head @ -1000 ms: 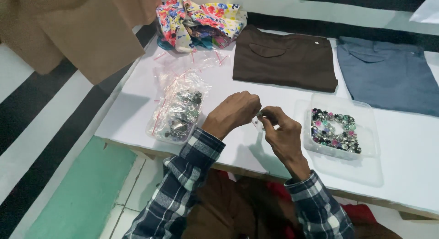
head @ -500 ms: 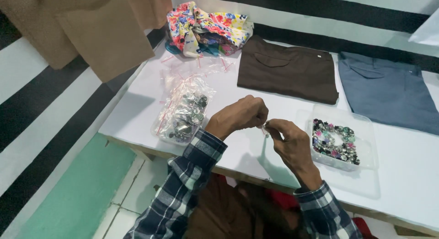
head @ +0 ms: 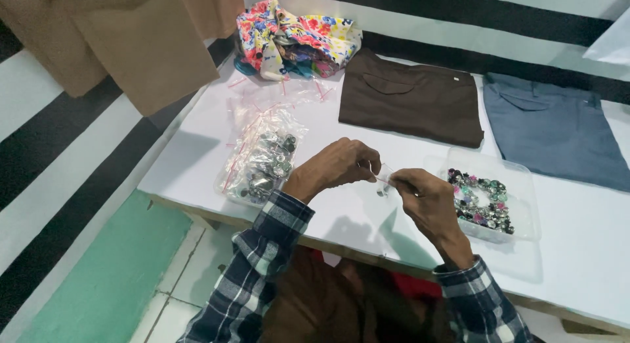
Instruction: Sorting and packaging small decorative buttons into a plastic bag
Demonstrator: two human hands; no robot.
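White tabletop (head: pixel 367 129) fills the middle of the frame, set against broad black and white stripes, with a green patch of floor (head: pixel 111 271) at the lower left. Your left hand (head: pixel 338 166) and right hand (head: pixel 430 202) meet just below the centre, both in plaid sleeves, and their fingertips are closed on a small clear plastic bag (head: pixel 382 176) stretched between them; what the bag holds is too small to tell. Just right of your right hand sits a clear plastic tray (head: pixel 518 185) with a ring of coloured buttons (head: pixel 479 198) in it. Left of your left hand, near the table's edge, lies a heap of clear bags (head: pixel 262 162) packed with silvery buttons, and more flat bags with red strips are strewn above it. Along the top of the frame, from left to right, you have a bundle of floral cloth (head: pixel 295 44), a folded brown shirt (head: pixel 413 100) and a folded grey-blue shirt (head: pixel 558 129). Tan fabric (head: pixel 125 41) hangs in the upper left corner.
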